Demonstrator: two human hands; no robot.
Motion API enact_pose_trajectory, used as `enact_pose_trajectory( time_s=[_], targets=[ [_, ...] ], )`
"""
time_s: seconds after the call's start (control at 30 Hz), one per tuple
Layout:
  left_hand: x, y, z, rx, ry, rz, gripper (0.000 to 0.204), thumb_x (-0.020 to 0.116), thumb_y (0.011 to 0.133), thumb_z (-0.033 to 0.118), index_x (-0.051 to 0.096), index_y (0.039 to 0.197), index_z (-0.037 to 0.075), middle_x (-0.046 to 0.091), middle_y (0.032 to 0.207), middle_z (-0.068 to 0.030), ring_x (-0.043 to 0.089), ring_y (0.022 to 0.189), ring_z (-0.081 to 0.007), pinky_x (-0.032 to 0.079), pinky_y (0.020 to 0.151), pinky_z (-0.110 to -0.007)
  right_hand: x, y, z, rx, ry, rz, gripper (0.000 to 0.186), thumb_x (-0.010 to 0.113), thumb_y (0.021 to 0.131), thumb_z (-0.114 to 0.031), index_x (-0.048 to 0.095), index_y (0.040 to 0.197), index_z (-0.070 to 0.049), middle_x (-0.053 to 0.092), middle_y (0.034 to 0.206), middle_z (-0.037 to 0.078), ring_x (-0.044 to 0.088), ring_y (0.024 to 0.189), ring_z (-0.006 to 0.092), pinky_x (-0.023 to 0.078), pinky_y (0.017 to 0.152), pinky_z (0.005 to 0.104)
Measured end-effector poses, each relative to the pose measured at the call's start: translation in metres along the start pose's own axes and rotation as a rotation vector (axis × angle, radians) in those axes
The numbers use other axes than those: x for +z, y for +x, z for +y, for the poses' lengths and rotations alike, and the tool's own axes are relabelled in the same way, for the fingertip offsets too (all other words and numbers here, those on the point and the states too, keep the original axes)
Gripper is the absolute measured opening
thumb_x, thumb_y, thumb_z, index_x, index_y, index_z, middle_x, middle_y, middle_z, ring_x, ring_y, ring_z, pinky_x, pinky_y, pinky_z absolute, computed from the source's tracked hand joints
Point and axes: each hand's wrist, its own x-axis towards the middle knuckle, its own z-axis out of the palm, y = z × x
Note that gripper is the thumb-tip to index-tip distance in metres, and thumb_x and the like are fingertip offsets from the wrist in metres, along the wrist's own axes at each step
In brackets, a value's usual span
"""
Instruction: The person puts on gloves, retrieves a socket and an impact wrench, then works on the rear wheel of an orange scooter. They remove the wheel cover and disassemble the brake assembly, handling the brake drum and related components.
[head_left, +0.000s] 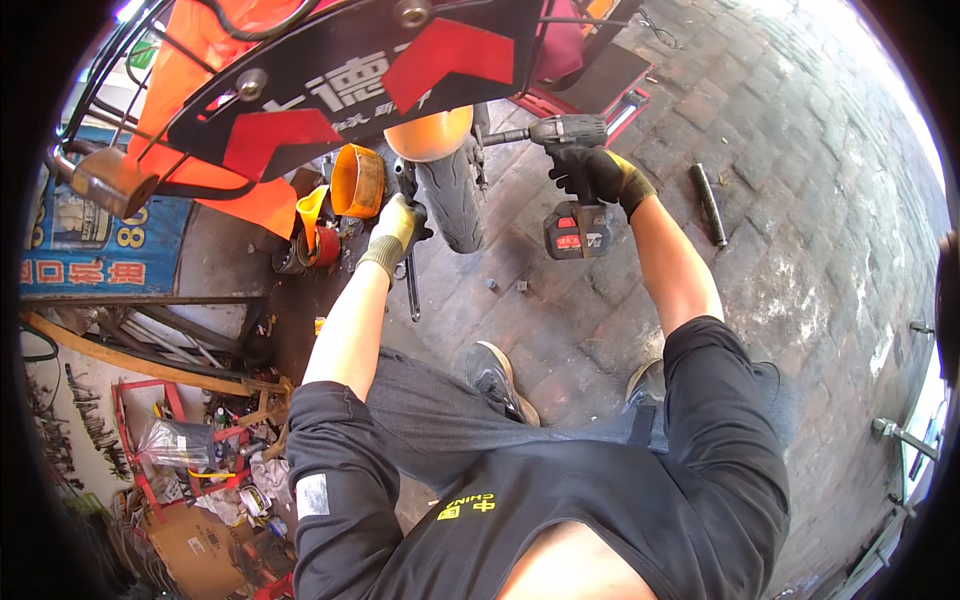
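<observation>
Tyre point(449, 208) stands between our left hand point(398, 222), wrapped round a metal tool point(414, 292), and our right hand point(600, 176), gripping an impact wrench point(566, 129); rightward of the latter, paving point(785, 235) spreads around a metal bar point(709, 205).

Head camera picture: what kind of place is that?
Probably a motorbike or scooter repair spot: there's a black tyre, a power tool in the gloved right hand, and a cluttered heap on the left.

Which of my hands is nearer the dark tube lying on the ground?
Right. The right hand, gripping the power tool, is left of the tube; the left hand is farther left, beside the tire.
</observation>
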Motion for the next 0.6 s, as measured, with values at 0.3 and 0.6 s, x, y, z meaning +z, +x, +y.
enact_pose_trajectory(
  time_s=[0.3,0.6],
  targets=[
    [-0.002,0.009,-0.007,0.035,0.407,0.053,0.033,0.071,0.093,0.014,0.061,0.119,-0.003,0.074,0.104,-0.0217,0.077,0.099,-0.0323,0.061,0.083,-0.04,-0.003,0.004,0.007,0.005,0.172,-0.089,0.036,0.073,0.099,-0.039,0.068,0.126,-0.016,0.074,0.114,0.006,0.068,0.091,0.016,0.053,0.077,0.0328],
    [0.0,0.01,-0.011,0.054,0.54,0.052,0.043,0.08,0.087,0.015,0.061,0.121,-0.003,0.074,0.11,-0.0235,0.075,0.107,-0.0344,0.059,0.089,-0.042,0.014,0.008,0.007,-0.02,0.126,0.077,0.027,0.073,0.098,-0.038,0.065,0.114,-0.018,0.062,0.087,-0.002,0.057,0.076,0.0097,0.043,0.061,0.0267]
  ],
)
